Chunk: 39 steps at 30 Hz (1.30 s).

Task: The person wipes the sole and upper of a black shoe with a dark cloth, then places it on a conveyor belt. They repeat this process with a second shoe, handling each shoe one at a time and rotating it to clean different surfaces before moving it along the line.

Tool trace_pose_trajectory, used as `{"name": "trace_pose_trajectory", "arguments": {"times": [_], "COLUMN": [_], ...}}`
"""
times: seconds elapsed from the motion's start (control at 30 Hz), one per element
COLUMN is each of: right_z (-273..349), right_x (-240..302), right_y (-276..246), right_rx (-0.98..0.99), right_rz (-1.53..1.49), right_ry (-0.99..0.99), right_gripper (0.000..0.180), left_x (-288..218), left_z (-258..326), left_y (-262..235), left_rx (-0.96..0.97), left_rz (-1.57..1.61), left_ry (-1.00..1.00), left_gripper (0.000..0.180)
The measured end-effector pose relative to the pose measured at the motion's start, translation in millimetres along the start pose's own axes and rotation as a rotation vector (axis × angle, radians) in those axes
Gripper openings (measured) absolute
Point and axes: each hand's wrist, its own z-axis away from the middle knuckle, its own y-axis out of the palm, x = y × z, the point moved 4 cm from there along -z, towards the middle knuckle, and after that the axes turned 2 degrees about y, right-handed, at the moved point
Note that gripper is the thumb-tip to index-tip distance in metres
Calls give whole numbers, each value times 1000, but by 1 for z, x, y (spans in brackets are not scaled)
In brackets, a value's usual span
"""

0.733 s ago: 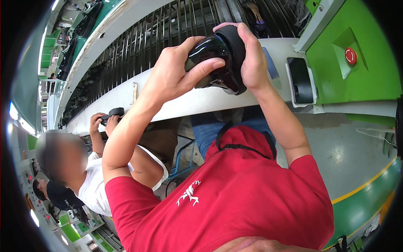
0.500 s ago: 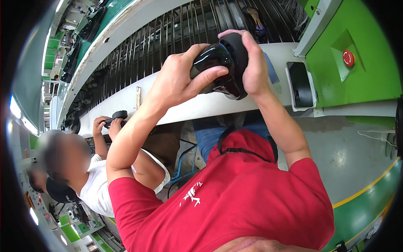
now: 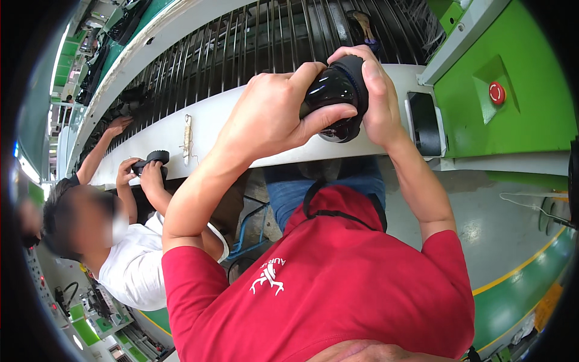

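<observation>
A glossy black shoe [image 3: 333, 90] with a thick black sole is held up over the white ledge, between my two hands. My left hand [image 3: 268, 114] wraps the shiny upper, its thumb pressed along the near side. On the other side, my right hand [image 3: 381, 102] grips the sole, fingers curled over its top edge. Much of the shoe is hidden behind my hands. Just right of my right hand lies a dark-screened phone [image 3: 424, 123] in a pale holder.
The white ledge [image 3: 223, 120] borders a conveyor of dark metal bars [image 3: 241, 51]. A tan and dark item [image 3: 363, 27] lies on the bars. A string bundle [image 3: 187, 136] rests on the ledge. At right stands a green panel [image 3: 531, 114] with a red button [image 3: 497, 93]. A co-worker at left handles a black shoe [image 3: 158, 157].
Both hands and the shoe have shifted slightly right in the picture, and the shoe has turned a little. Another person's arm now reaches to the conveyor at left.
</observation>
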Motion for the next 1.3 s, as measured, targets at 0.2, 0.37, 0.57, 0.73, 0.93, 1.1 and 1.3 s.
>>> {"name": "trace_pose_trajectory", "arguments": {"times": [0.2,0.37,0.57,0.73,0.93,1.1,1.3], "right_z": [-4,8,40,65,33,46,59], "right_x": [7,23,7,-60,-57,-49,-34], "right_y": [3,21,46,59,46,50,74], "right_rx": [69,153,345,396,441,520,510], "right_rz": [121,207,219,267,639,831,896], "right_ry": [-81,-129,-132,189,-291,-396,-382], "right_gripper": [52,55,106,121,79,52,48], "left_x": [1,24,91,109,115,127,128], "left_z": [13,43,111,147,185,174,180], "left_y": [-1,4,27,39,88,114,120], "left_rx": [-66,-241,-711,-789,-508,-523,-571], "left_rz": [-5,309,677,929,415,373,413], "left_ry": [13,-35,-332,-417,-343,-350,-286], "left_gripper": [62,54,59,56,107,121,91]}}
